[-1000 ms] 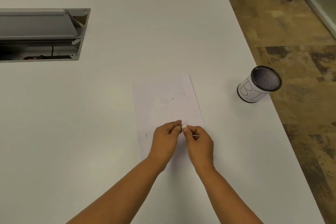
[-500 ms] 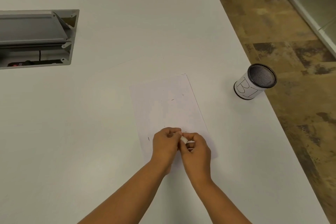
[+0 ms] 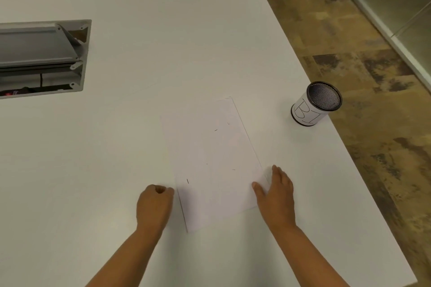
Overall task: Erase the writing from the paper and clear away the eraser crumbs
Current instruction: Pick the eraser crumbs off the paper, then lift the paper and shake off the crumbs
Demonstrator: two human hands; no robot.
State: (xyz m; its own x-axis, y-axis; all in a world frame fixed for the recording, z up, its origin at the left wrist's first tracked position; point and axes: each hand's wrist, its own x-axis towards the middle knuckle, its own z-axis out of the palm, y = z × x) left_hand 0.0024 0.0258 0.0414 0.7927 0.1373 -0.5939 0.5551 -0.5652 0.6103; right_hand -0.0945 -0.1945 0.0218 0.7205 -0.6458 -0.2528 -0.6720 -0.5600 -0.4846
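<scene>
Seen from the head camera, a white rectangular sheet of paper (image 3: 213, 165) lies flat on the broad white table (image 3: 144, 30), slightly askew, with its long sides running away from the person. A few short dark specks, pencil marks or eraser crumbs (too small to tell which), are scattered over the sheet; no legible writing shows on it. The left hand (image 3: 155, 207) rests on the table just beside the paper's near left edge, curled into a loose fist; whether it encloses anything cannot be told. The right hand (image 3: 276, 196) lies flat with fingers extended at the paper's near right edge, its thumb on the sheet and its other fingers reaching past the edge onto the table, gripping nothing. Well to the right, near the table's edge, stands a black mesh cylindrical cup (image 3: 316, 103) wrapped in white paper with hand-drawn letters. At the far left a grey metal cable hatch (image 3: 44, 56) is set into the tabletop, its lid tilted open. Beyond the table lies mottled brown flooring (image 3: 363, 58).
</scene>
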